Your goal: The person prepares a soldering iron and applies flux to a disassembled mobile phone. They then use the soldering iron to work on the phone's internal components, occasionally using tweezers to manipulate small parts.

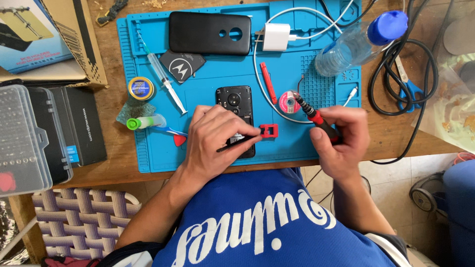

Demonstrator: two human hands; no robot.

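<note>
My left hand rests on an opened black phone lying on the blue work mat, and pinches a thin dark tool against the phone's lower part. Just right of the fingers sits a small red clamp-like piece. My right hand grips a red and black soldering iron, its tip pointing up-left over a round pink spool of wick. The iron's tip is apart from the phone.
A black phone back cover, battery, syringe, white charger, red pen-like tool and plastic bottle lie on the mat. A yellow tin, scissors, black cables, boxes and a bit case surround it.
</note>
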